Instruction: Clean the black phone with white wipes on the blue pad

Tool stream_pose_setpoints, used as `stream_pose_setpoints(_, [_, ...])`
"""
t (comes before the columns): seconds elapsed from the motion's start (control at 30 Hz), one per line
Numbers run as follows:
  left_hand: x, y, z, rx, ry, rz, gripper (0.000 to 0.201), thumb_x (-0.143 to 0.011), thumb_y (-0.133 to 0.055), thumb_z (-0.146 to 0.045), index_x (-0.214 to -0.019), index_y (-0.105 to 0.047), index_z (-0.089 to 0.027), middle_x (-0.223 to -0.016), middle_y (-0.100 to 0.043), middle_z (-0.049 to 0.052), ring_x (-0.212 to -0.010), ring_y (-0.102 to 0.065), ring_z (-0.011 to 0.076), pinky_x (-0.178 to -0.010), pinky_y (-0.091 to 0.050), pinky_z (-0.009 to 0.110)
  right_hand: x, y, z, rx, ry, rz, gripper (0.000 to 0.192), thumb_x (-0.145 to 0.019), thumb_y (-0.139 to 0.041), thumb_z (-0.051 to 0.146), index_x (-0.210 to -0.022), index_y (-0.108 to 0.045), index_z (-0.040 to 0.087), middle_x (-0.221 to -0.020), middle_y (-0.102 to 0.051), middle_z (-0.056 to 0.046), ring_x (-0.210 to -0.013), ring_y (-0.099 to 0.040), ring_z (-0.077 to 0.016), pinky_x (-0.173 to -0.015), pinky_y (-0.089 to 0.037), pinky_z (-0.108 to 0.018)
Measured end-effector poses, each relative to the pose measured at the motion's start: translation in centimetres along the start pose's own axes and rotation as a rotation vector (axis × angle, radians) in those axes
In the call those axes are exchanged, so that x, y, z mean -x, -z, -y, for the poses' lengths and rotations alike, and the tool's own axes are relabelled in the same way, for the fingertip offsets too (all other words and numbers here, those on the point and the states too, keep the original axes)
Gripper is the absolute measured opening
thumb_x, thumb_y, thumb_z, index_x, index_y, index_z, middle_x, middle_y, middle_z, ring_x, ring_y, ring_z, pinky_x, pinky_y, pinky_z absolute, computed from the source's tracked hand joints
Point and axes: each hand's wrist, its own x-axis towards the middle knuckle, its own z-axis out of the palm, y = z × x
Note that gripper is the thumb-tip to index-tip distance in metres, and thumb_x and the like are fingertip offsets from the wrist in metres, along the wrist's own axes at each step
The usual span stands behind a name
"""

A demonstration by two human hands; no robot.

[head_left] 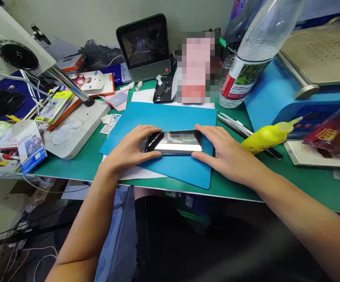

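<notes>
A smartphone [174, 142] with a dark, glossy screen lies sideways between my hands, low over the blue mat [175, 115]. Bright reflections cross its glass. My left hand [134, 147] grips the left end, thumb along the near edge and fingers along the far edge. At the opposite end, my right hand [221, 150] holds it the same way, thumb near and index finger far. I cannot tell whether the phone rests on the mat or is slightly raised.
A yellow squeeze bottle [271, 135] with a needle tip lies right, beside several pens [236, 125]. Behind stand a water bottle [246, 74], a blue machine [293, 98] and a smart display [146, 47]. Left is a white stand base [75, 133] among boxes. A dark phone [163, 90] lies behind the mat.
</notes>
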Motion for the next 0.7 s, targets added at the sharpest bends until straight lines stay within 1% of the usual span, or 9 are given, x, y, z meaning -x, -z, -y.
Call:
stream_pose_setpoints(0.1, [1.3, 1.1, -0.2, -0.037, 0.026, -0.11, 0.052, -0.098, -0.067, -0.048, -0.143, -0.058, -0.023, -0.145, -0.061, 0.009, -0.137, -0.055, 0.026, -0.116, -0.044, 0.04, 0.0, -0.1, 0.0, 0.012, 0.008, 0.003, 0.08, -0.096, -0.061, 0.055, -0.158, -0.044, 0.007, -0.154, -0.056, -0.02, -0.146, -0.049, -0.036, -0.121, -0.044, -0.053])
stream_pose_setpoints(0.17, [2.5, 1.5, -0.1, -0.09, 0.081, -0.157, 0.039, -0.101, -0.063, -0.043, -0.135, -0.063, -0.023, -0.137, -0.064, 0.009, -0.131, -0.058, 0.0264, -0.111, -0.046, 0.042, 0.0, -0.1, 0.0, 0.022, 0.011, 0.005, 0.081, -0.096, -0.06, 0.057, -0.158, -0.043, 0.008, -0.154, -0.056, -0.02, -0.146, -0.048, -0.0362, -0.121, -0.044, -0.053])
stream_pose_setpoints(0.27, [4.1, 1.4, 0.2, -0.179, 0.183, -0.168, 0.026, -0.1, -0.063, -0.038, -0.12, -0.07, -0.022, -0.122, -0.068, 0.008, -0.118, -0.063, 0.0265, -0.102, -0.049, 0.043, -0.1, -0.2, 0.0, 0.036, 0.015, 0.005, 0.082, -0.096, -0.059, 0.058, -0.159, -0.042, 0.008, -0.155, -0.055, -0.02, -0.146, -0.049, -0.0368, -0.12, -0.045, -0.054])
stream_pose_setpoints(0.33, [4.6, 1.1, 0.2, -0.192, 0.214, -0.182, 0.021, -0.099, -0.065, -0.035, -0.112, -0.073, -0.022, -0.113, -0.068, 0.007, -0.11, -0.064, 0.0255, -0.096, -0.05, 0.042, -0.1, -0.3, -0.1, 0.045, 0.023, -0.003, 0.082, -0.097, -0.057, 0.059, -0.159, -0.041, 0.008, -0.154, -0.056, -0.02, -0.145, -0.049, -0.0376, -0.119, -0.045, -0.056])
stream_pose_setpoints(0.4, [4.6, 0.7, 0.2, -0.186, 0.225, -0.208, 0.014, -0.099, -0.063, -0.031, -0.102, -0.073, -0.021, -0.102, -0.069, 0.005, -0.101, -0.065, 0.0232, -0.09, -0.051, 0.039, -0.1, -0.4, -0.2, 0.048, 0.03, -0.011, 0.082, -0.098, -0.055, 0.06, -0.159, -0.041, 0.008, -0.154, -0.056, -0.021, -0.144, -0.049, -0.0388, -0.118, -0.046, -0.059])
stream_pose_setpoints(0.5, [3.9, 0.5, -0.2, -0.187, 0.236, -0.24, 0.013, -0.1, -0.061, -0.024, -0.093, -0.071, -0.02, -0.094, -0.068, 0.004, -0.092, -0.064, 0.0207, -0.082, -0.049, 0.036, -0.1, -0.4, -0.3, 0.043, 0.03, -0.017, 0.083, -0.098, -0.05, 0.063, -0.159, -0.041, 0.007, -0.153, -0.056, -0.023, -0.144, -0.049, -0.0404, -0.116, -0.046, -0.062])
stream_pose_setpoints(0.6, [3.2, 0.5, -0.7, -0.172, 0.23, -0.266, 0.011, -0.1, -0.061, -0.021, -0.094, -0.071, -0.02, -0.092, -0.067, 0.003, -0.09, -0.063, 0.0196, -0.079, -0.048, 0.033, 0.0, -0.4, -0.3, 0.029, 0.013, -0.02, 0.083, -0.1, -0.043, 0.065, -0.159, -0.041, 0.007, -0.153, -0.056, -0.023, -0.144, -0.05, -0.0402, -0.117, -0.046, -0.062])
stream_pose_setpoints(0.7, [2.6, 0.5, -1.1, -0.163, 0.19, -0.301, 0.011, -0.1, -0.061, -0.019, -0.095, -0.071, -0.019, -0.094, -0.068, 0.003, -0.091, -0.064, 0.0188, -0.08, -0.049, 0.032, -0.1, -0.4, -0.2, 0.004, -0.003, -0.017, 0.084, -0.102, -0.034, 0.067, -0.158, -0.043, 0.006, -0.152, -0.057, -0.023, -0.144, -0.05, -0.039, -0.118, -0.045, -0.06])
